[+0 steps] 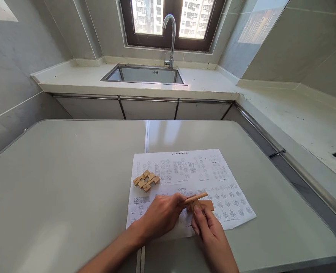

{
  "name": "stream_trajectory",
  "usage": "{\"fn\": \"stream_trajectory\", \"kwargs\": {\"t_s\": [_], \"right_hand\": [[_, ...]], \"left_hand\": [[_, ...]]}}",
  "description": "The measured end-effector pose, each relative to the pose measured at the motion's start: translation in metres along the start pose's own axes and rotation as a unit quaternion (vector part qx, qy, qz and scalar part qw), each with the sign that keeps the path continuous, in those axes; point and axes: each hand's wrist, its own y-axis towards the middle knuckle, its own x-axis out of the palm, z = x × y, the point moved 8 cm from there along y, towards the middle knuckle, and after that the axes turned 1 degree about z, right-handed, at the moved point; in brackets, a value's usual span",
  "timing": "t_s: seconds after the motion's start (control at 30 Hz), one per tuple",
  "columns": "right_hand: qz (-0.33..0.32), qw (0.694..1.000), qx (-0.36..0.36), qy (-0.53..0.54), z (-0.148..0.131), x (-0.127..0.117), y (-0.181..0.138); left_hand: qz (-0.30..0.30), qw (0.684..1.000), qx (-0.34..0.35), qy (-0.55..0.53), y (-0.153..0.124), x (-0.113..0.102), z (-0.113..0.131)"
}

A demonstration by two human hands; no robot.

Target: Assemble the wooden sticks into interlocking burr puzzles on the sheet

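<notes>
Several light wooden puzzle pieces [199, 201] are together between my two hands, over the lower part of a printed instruction sheet [168, 185]. My left hand [168, 212] pinches a thin flat piece that points to the right. With thumb and fingers, my right hand [206, 223] grips the pieces just below it. How they join is partly hidden by my fingers. Other notched wooden puzzle pieces [146, 180] lie close together on the sheet's left side, beyond my left hand.
The sheet lies on a pale table [71, 182] with a seam down its middle. Behind the table, a counter [204, 77] holds a sink [145, 77] and a curved faucet [172, 38] under a window. Another counter [304, 117] runs along the right.
</notes>
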Motion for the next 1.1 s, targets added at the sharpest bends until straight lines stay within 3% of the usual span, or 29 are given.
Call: {"fn": "stream_trajectory", "kwargs": {"t_s": [0.13, 0.3, 0.47, 0.87, 1.1], "right_hand": [[-0.008, 0.998, 0.038, 0.056, -0.002, 0.006, -0.004], [-0.072, 0.996, 0.042, 0.042, -0.008, 0.012, -0.014], [-0.063, 0.993, 0.077, 0.057, -0.005, 0.01, -0.024], [-0.065, 0.993, 0.061, 0.072, -0.007, 0.007, -0.023], [-0.073, 0.993, 0.064, 0.073, -0.002, 0.007, -0.017]], "left_hand": [[0.058, 0.998, -0.014, 0.028, -0.002, -0.004, -0.003], [0.109, 0.993, -0.025, 0.025, -0.003, -0.01, -0.004], [0.089, 0.996, -0.017, 0.003, -0.004, -0.008, -0.002], [0.048, 0.999, 0.016, -0.017, 0.0, -0.013, 0.004], [0.014, 0.997, 0.071, 0.015, -0.008, 0.006, 0.013]]}}
